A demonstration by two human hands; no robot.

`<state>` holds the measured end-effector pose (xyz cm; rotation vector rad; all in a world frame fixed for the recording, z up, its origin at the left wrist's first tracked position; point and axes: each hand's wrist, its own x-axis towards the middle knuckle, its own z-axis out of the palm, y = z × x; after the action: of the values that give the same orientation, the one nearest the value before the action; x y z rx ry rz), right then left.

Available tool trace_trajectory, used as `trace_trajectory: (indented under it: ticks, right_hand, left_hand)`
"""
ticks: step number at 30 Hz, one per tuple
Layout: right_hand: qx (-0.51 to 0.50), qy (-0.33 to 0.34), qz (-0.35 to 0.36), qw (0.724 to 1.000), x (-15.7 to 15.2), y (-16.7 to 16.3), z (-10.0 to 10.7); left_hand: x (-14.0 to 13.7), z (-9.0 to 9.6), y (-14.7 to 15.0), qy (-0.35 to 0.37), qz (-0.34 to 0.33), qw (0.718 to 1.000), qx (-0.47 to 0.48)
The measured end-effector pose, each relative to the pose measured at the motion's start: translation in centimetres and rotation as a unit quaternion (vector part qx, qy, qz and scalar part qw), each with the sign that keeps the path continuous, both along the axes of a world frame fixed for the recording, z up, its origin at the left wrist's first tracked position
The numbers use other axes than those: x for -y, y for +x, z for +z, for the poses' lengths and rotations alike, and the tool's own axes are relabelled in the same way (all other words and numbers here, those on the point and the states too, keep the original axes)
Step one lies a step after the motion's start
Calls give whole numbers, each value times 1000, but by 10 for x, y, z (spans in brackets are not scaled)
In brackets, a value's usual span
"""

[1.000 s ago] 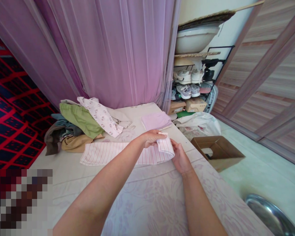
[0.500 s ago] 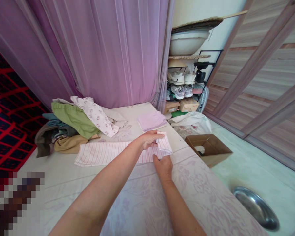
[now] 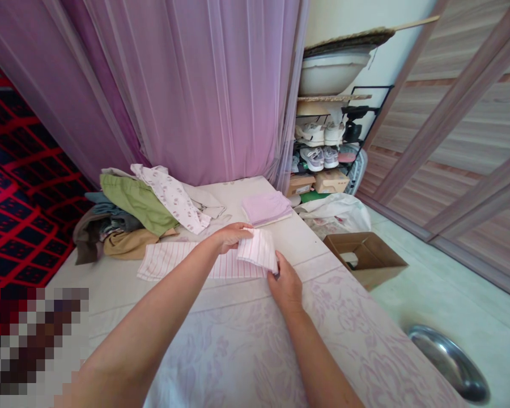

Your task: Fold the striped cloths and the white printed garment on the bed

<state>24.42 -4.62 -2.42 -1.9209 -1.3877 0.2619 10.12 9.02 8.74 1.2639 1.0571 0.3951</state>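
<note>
A pale pink-and-white striped garment [image 3: 170, 260] lies as a long strip across the bed, its right end folded over to the left in a flap. My left hand [image 3: 232, 237] is closed on the far left corner of that flap, thumb on top. At the right fold, my right hand [image 3: 287, 286] pinches the near edge between thumb and fingers. Part of the strip is hidden behind my left forearm. Just beyond the flap sits a neatly folded lilac cloth [image 3: 266, 208].
Loose clothes, among them green trousers [image 3: 136, 198] and a printed white garment [image 3: 174, 198], are heaped at the bed's far left. Purple curtains [image 3: 204, 96] hang behind. Right of the bed stand a cardboard box [image 3: 365, 255], a metal basin [image 3: 448, 360] and a shoe rack [image 3: 323, 144].
Both hands have brought the garment's right end over to the left, and the folded flap is larger and flatter. My left hand moved left. The view shifted slightly.
</note>
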Motion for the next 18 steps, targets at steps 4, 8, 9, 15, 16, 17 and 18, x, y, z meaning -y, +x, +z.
trace_trajectory:
  ticks: [4, 8, 9, 15, 16, 17, 18]
  right_hand:
    - [64, 42, 61, 995, 3, -1, -4]
    - [118, 44, 92, 988, 5, -2, -4]
    - [133, 36, 94, 986, 5, -3, -4]
    - [167, -2, 66, 984, 10, -8, -1]
    - [158, -1, 69, 985, 10, -8, 0]
    - [141, 4, 76, 987, 9, -7, 2]
    - [119, 10, 84, 989, 6, -5, 4]
  left_hand:
    - [-7, -13, -36, 20, 21, 998, -59]
    - [-9, -33, -61, 36, 55, 993, -100]
    - [-9, -38, -65, 42, 64, 990, -115]
    - [-2, -60, -78, 100, 97, 966, -219]
    - [-1, -61, -78, 115, 97, 960, -235]
    - [-1, -62, -78, 132, 98, 954, -250]
    - [0, -63, -78, 149, 98, 948, -264]
